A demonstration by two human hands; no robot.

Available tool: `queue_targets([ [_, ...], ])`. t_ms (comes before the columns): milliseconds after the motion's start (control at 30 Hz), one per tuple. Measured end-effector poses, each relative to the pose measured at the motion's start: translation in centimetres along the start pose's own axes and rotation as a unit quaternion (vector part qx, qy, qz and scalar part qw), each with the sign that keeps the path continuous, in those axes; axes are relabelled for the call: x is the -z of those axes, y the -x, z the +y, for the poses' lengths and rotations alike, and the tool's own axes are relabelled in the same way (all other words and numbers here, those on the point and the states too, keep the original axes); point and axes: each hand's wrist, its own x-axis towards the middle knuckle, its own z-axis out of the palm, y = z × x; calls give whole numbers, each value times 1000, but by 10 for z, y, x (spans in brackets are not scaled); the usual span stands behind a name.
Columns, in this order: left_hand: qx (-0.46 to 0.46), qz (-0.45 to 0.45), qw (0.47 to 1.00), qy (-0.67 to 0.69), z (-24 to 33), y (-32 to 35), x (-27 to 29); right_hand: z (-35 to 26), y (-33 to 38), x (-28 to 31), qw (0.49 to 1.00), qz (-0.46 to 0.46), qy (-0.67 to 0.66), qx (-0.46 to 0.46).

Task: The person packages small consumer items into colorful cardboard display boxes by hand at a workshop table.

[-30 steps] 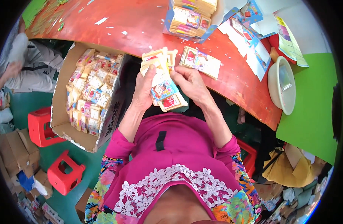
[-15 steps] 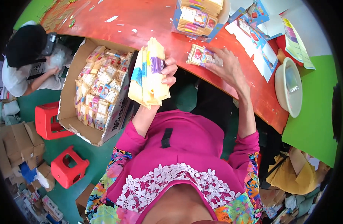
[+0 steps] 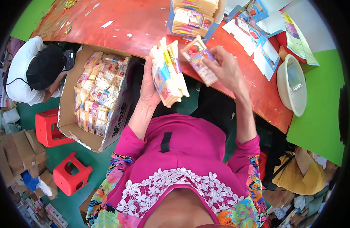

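Note:
My left hand (image 3: 149,83) is wrapped round a stack of small flat packs (image 3: 168,76) with cream edges and bright printed fronts, held upright above the table's near edge. Just to its right, my right hand (image 3: 229,69) grips a single flat pack (image 3: 198,59) with a strawberry picture on its front, tilted and raised off the table. The single pack is close to the stack; a narrow gap shows between them. Beyond both hands, a blue display box (image 3: 210,33) stands on the red table (image 3: 144,22), holding rows of similar packs.
A large cardboard carton (image 3: 116,114) full of similar packs is at my left. Flattened printed card (image 3: 255,49) and a white basin (image 3: 302,89) lie on the right. Red stools (image 3: 71,175) stand on the floor. A person in white (image 3: 24,72) bends beside the carton.
My right hand has lifted the single pack off the table and brought it left, beside the stack. My left hand has turned the stack and moved it slightly right. The other person has leaned toward the carton.

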Motion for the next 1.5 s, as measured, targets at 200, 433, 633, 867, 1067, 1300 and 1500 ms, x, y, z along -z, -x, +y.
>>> queue_targets([
  [200, -61, 25, 991, -115, -6, -7, -20, -40, 24, -34, 977, 11, -214, 16],
  [433, -129, 11, 970, -204, -1, -17, -33, -51, 25, -40, 977, -6, -212, 13],
  [633, -283, -103, 861, -410, 8, -38, -65, -40, 7, -6, 962, -70, -238, 116],
  [867, -355, -118, 765, -524, -24, -85, -23, -1, -17, -68, 953, 111, -249, 130],
  [1067, -288, -91, 813, -497, -34, -82, -19, 27, -25, -90, 925, 220, -291, 105],
  [1300, -204, -137, 884, -397, -26, -70, -23, 22, -29, -84, 897, 231, -365, 96],
  [1500, -166, -164, 873, -428, -33, -67, -25, 29, -27, -69, 874, 230, -417, 95],
])
